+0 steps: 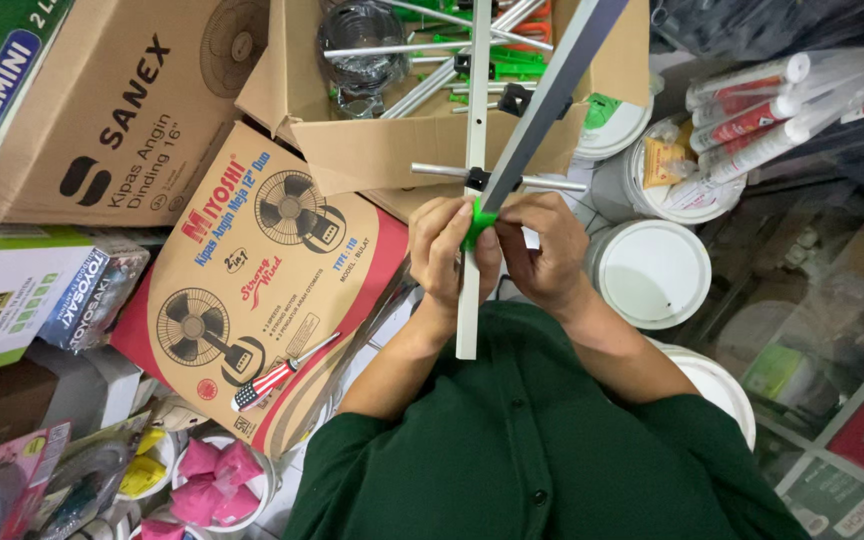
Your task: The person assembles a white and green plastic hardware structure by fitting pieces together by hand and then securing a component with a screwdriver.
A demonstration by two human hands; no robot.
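My left hand (442, 250) and my right hand (544, 250) meet around a small green plastic clip (476, 222) on a long white square bar (470, 300). The bar runs up and away from my chest, with a short metal cross rod (440, 171) fixed to it by a black holder. A grey flat bar (552, 95) crosses the white one at an angle just above my fingers. Both hands pinch the green clip where the two bars meet.
An open cardboard box (372, 150) behind the bars holds metal rods and green parts. Fan cartons (252, 290) lie at left, with a striped-handle screwdriver (277, 378) on one. White paint buckets (652, 272) and sealant tubes (762, 100) stand at right.
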